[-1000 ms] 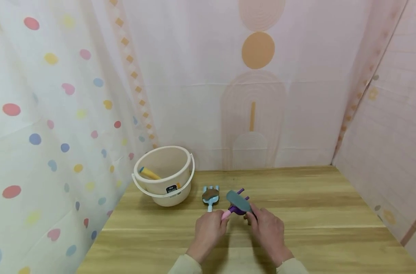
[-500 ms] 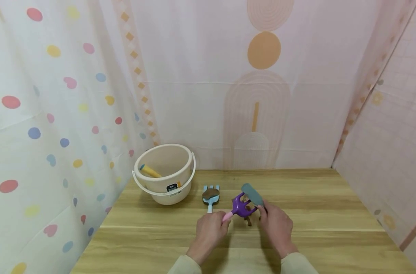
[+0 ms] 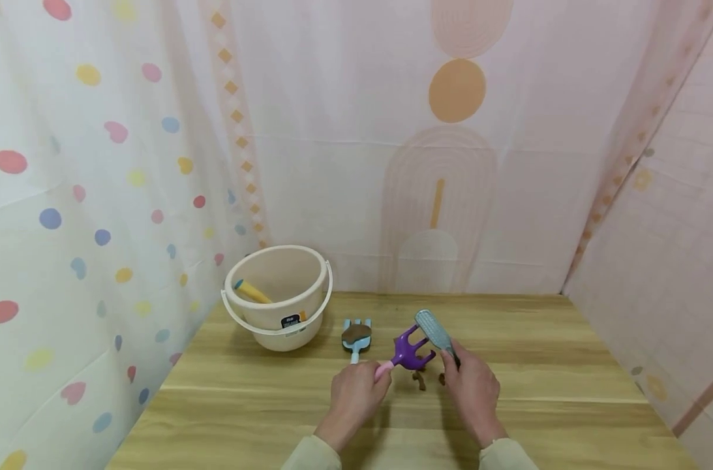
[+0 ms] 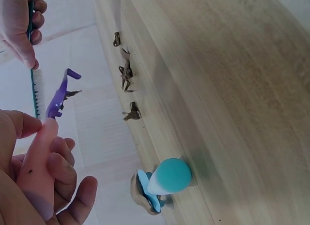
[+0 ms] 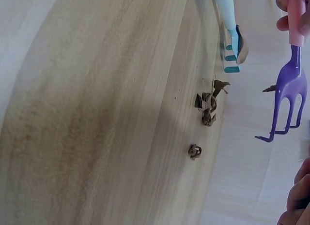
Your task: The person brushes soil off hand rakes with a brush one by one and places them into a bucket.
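Left hand (image 3: 353, 395): fingers wrapped round the pink handle of a purple rake (image 3: 411, 356), held above the table (image 3: 538, 365), tines angled towards the far edge. One brown scrap (image 5: 269, 89) clings to the rake head.

Right hand (image 3: 473, 391): fingers and thumb gripping a grey-blue brush (image 3: 432, 328), pale bristles facing the rake; head beside the tines, contact cannot be told.

Crumpled brown pieces (image 3: 419, 380), several: loose on the table below the rake, midway between its left and right edges.

Light-blue fork (image 3: 363, 343), one: lying on the table between bucket and rake, tines towards the far edge, a brown lump (image 3: 356, 333) on its head.

Cream bucket (image 3: 268, 317), one: upright at the far left corner, handle lowered at the front; a yellow rod (image 3: 253, 292) leaning inside.

Patterned curtain (image 3: 333, 196): behind the far edge.
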### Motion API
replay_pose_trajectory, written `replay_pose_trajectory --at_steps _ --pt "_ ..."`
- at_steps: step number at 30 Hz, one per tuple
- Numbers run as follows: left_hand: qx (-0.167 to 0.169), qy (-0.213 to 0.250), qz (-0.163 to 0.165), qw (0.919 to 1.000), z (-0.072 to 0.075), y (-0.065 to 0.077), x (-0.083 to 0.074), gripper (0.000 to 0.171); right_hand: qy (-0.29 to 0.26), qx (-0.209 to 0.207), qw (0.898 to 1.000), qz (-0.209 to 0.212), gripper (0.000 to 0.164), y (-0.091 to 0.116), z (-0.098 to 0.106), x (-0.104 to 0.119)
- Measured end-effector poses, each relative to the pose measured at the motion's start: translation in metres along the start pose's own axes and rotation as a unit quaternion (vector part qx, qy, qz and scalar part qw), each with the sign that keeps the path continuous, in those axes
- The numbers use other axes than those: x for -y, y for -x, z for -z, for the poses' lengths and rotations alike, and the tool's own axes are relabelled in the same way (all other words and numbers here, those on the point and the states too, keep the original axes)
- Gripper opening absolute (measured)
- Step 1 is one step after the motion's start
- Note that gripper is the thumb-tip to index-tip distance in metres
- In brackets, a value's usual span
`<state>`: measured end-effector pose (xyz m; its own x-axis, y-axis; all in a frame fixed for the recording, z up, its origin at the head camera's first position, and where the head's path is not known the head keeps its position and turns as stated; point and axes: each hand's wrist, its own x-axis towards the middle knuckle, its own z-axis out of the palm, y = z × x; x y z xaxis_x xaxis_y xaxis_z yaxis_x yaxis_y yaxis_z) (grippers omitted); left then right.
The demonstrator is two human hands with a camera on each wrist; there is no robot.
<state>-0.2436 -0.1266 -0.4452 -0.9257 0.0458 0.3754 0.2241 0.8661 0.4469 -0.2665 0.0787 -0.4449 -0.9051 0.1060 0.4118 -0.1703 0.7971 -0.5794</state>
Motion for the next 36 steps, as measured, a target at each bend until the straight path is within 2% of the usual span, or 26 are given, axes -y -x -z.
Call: replay_pose_trajectory --at_steps 4,10,18,26,32,36 --pt "0.013 0.004 0.012 0.9998 0.0004 -0.0013 0.0002 0.035 -0.013 0.000 1.000 -0.011 0.038 0.0001 -0.0002 -0.0010" --pt "0.042 0.020 0.034 0.9983 0.0006 -0.0040 0.0007 0.016 -0.039 -0.001 0.999 -0.008 0.038 0.0014 -0.0006 -0.0002" --pt "0.061 -0.002 0.046 0.9971 0.0018 -0.0043 0.0015 0.015 -0.048 -0.001 0.999 0.000 0.037 0.0030 -0.0007 0.0016" --pt "0.031 -0.004 0.042 0.9986 0.0010 -0.0030 0.0039 0.015 -0.053 0.003 0.999 -0.006 0.037 0.0027 -0.0007 0.0020" --pt "0.022 0.015 0.042 0.9988 -0.0013 -0.0024 0.0040 0.032 -0.054 -0.003 0.999 -0.003 0.037 0.0030 -0.0006 0.0002" --pt "0.019 0.023 0.032 0.9991 -0.0033 -0.0028 0.0047 0.030 -0.059 -0.008 0.998 0.001 0.036 0.0037 -0.0006 -0.0022"
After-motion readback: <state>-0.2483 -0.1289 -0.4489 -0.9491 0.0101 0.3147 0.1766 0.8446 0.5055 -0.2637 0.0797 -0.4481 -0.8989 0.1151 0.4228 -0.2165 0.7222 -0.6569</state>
